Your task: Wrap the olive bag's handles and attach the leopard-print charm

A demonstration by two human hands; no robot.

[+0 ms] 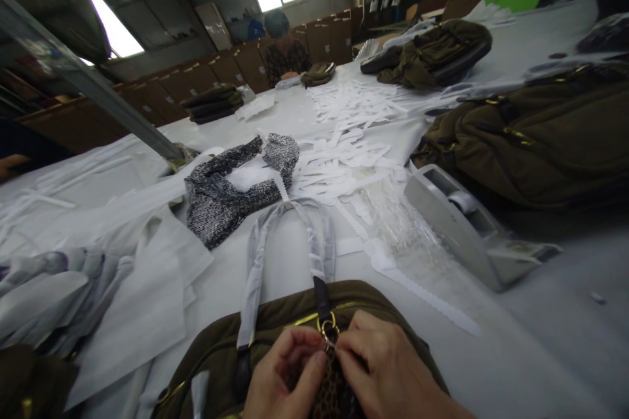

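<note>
An olive handbag [275,311] with gold zips lies in front of me, its wrapped handles [256,255] pointing away. Both hands meet at a gold ring [328,326] where a dark handle tab joins the bag. My left hand [287,376] pinches at the ring from the left, thumb and forefinger together. From the other side my right hand [381,366] is closed at the same spot. Below the ring, between the hands, hangs a leopard-print piece [330,385], partly hidden by the fingers. Exactly what each fingertip grips is too small to make out.
A grey tape dispenser [472,229] stands at right beside large olive bags [535,137]. Black-and-white knit fabric [221,203] and white paper strips [339,157] lie beyond the handbag. White sheets [142,308] spread at left. A metal post [98,88] slants across; a person [285,52] sits at the far side.
</note>
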